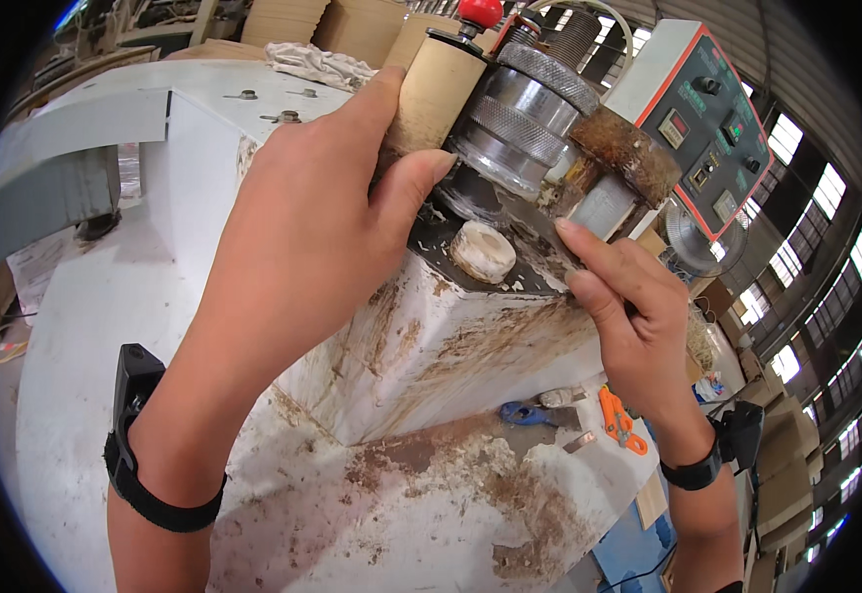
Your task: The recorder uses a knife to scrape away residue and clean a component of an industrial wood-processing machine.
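Observation:
My left hand point(322, 198) is wrapped against a beige cylinder point(439, 94) topped by a red ball knob point(480, 12); its thumb lies across the cylinder's lower end, and the other fingers are hidden behind. With thumb and forefinger, my right hand point(638, 306) pinches the edge of a thin grey-brown strip point(530, 229) that runs below the rollers. Beside the cylinder stands a knurled metal roller point(520, 124). Right of that is a rusty brown collar point(628, 153) on a grey shaft. A round whitish cap point(482, 251) sits on the machine top between my hands.
The white, stained machine housing point(431, 346) slants beneath my hands. On the lower ledge lie a blue-handled tool point(528, 413) and orange-handled cutters point(620, 420). A control box point(712, 128) stands at the right, a crumpled cloth point(317, 64) at the back.

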